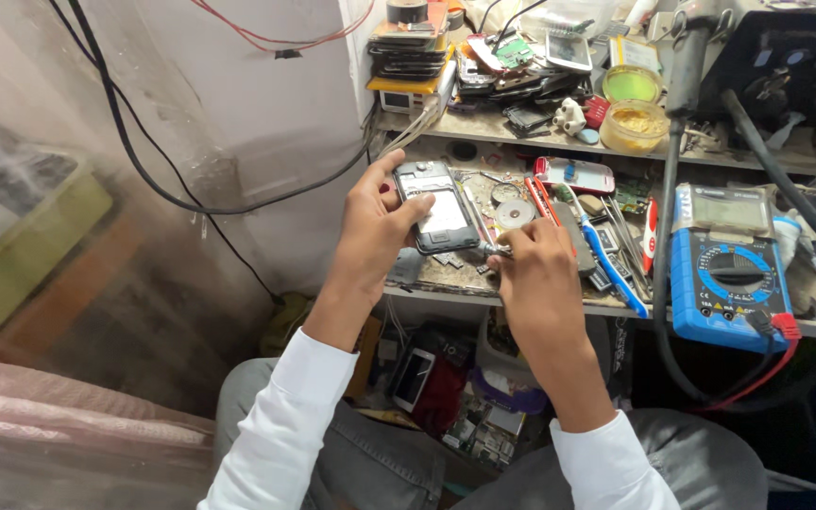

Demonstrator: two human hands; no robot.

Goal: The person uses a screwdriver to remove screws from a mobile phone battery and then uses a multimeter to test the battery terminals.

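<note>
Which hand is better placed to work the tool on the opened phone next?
Probably the right hand: it pinches a thin metal tool whose tip sits by the lower right corner of the opened black phone. The left hand is busy gripping that phone.

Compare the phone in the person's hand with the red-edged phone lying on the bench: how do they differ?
The opened phone is dark-framed, held up by the left hand; the red-edged phone lies flat, untouched. The opened phone shows bare insides; the red-edged phone shows a pale face. Both are small handsets.
</note>
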